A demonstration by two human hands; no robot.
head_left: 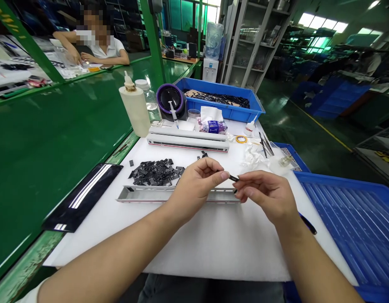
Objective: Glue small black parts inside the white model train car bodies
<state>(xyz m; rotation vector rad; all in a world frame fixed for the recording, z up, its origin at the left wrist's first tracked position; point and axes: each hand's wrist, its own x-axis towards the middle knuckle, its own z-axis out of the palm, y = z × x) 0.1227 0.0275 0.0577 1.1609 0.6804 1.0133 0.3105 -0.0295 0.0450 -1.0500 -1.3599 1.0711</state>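
Note:
My left hand (pixel 199 183) is closed, with thumb and forefinger pinching a small flat black plastic piece (pixel 234 179). The far end of that piece meets the pinched fingertips of my right hand (pixel 266 194). A second dark spot shows at the right fingertips, too small to make out. Below both hands lies an open white train-car shell (pixel 146 194), its hollow side up, partly covered by my left hand and wrist. To the left, a heap of similar black pieces (pixel 156 171) is spread on the white work surface (pixel 219 244).
Behind are another white car shell (pixel 188 141), a cream bottle (pixel 134 109), a syringe (pixel 173 114), a tissue pack (pixel 212 122) and a blue bin (pixel 232 111). Tweezers (pixel 266 143) lie right. A glossy black panel (pixel 83 195) is left; a blue tray (pixel 348 214) right. A co-worker (pixel 102 48) sits opposite.

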